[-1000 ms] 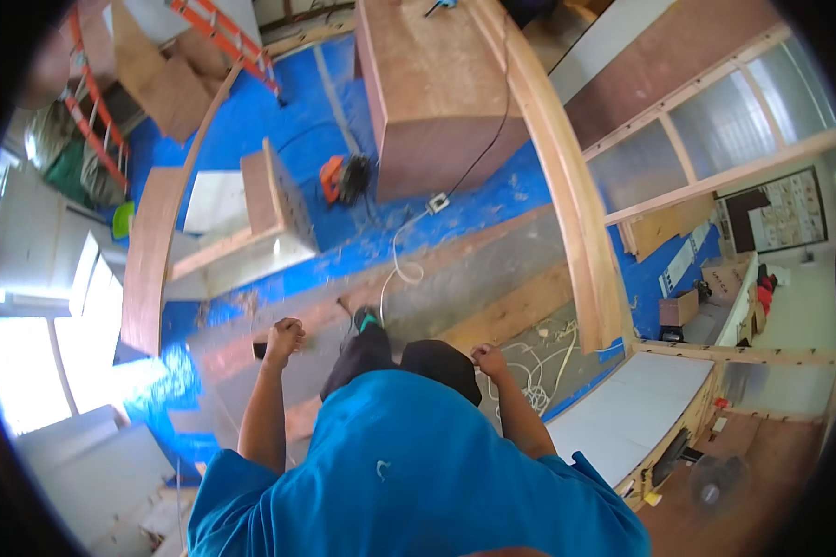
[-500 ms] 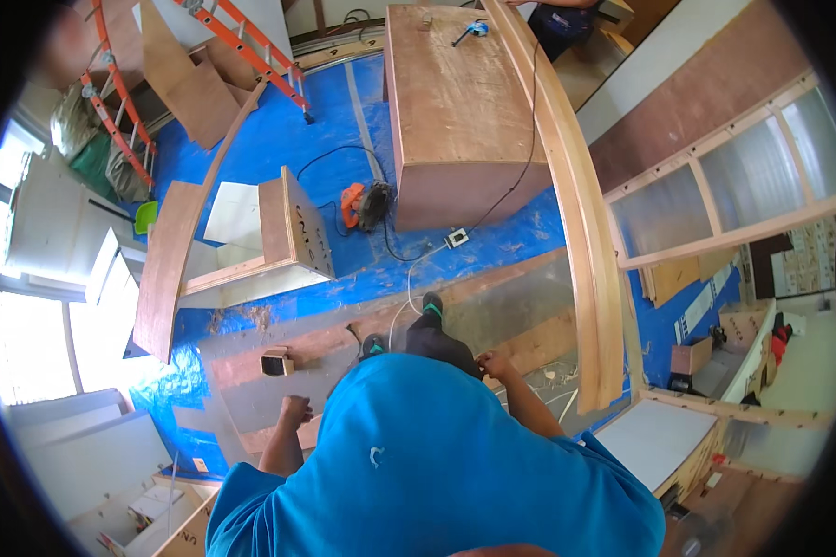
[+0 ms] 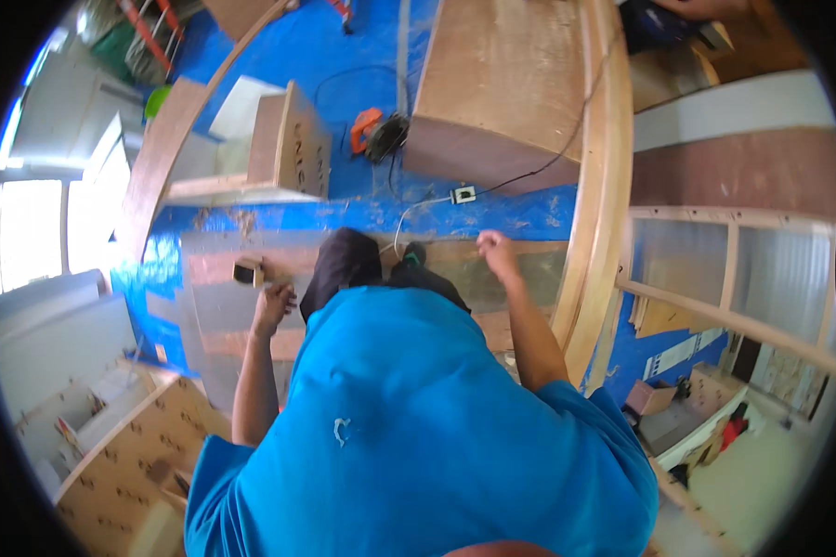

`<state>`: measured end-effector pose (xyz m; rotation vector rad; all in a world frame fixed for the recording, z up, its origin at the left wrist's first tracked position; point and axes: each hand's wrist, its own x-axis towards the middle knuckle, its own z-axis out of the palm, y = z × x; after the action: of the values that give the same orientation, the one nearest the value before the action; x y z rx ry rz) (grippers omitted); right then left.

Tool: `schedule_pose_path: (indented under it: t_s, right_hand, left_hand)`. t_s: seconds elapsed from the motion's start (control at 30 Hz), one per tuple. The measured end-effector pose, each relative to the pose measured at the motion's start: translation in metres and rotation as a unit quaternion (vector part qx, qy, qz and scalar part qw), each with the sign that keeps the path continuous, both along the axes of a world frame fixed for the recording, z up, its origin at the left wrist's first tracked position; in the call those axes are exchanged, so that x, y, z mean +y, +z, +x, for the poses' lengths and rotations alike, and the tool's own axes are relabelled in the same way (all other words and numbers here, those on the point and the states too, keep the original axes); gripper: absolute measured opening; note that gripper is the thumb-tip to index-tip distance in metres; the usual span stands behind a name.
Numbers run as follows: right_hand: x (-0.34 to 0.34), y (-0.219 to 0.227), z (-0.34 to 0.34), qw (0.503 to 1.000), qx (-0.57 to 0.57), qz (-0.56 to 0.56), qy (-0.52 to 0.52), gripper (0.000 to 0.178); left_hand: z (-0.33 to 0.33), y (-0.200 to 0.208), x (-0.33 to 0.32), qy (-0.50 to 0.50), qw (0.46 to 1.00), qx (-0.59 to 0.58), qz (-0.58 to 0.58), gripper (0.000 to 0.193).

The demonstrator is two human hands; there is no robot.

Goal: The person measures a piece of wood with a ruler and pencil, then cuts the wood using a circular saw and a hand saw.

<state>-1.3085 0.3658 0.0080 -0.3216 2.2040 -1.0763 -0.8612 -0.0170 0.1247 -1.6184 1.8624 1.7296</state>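
My left hand hangs low in front of me, its fingers loosely bent and apart, with nothing visible in it. Just beyond it on the floor lies a small wooden box with a dark opening. My right hand is raised ahead of my right side, fingers curled together; whether anything is inside them is hidden. It is nearest to a pale socket block on the floor, well apart from it. Beyond lies an orange-and-black circular saw, beside a big plywood box.
A long timber beam runs along my right. White-and-wood cabinet parts stand front left behind a curved plywood strip. Cords cross the blue sheeting. A framed translucent panel stands right; another person's arm shows far right.
My view has shifted forward over the floor, and my left knee has come forward. My right hand has left my thigh and swung forward; my left hand is now beside the small box.
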Motion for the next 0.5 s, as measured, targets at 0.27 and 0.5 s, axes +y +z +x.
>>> schedule_pose_path:
  t_s: [0.27, 0.5]
  right_hand:
    - [-0.211, 0.124, -0.134, 0.971, 0.205, -0.110, 0.051, 0.041]
    - [-0.367, 0.096, -0.259, 0.940, 0.325, -0.042, 0.094, 0.050]
  left_hand:
    - [-0.020, -0.034, -0.025, 0.005, 0.995, -0.087, 0.049, 0.031]
    - [-0.145, -0.133, -0.124, -0.034, 0.999, 0.020, -0.001, 0.032]
